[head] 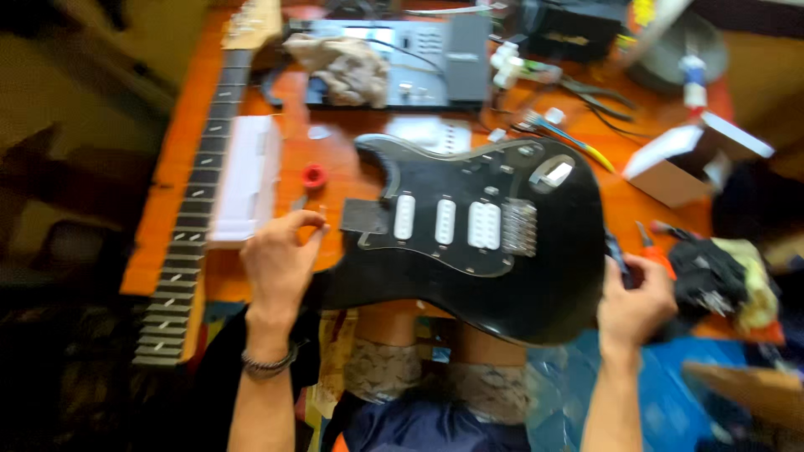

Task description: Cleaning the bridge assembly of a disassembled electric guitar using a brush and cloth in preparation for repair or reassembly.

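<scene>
You are steadying the guitar body (469, 243): left hand (280, 259) is pinching something small, right hand (636, 297) is gripping a dark tool; keep the body flat.

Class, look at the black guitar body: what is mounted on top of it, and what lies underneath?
On the guitar body sit a black pickguard, three white pickups and a metal bridge. Under it, the orange table and the person's knees show; anything directly beneath is covered.

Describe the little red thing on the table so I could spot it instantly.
Start at the black guitar body on the orange table. Just beyond its upper horn, beside the white rectangular block, lies a small red ring: the only round, bright red piece there.
</scene>
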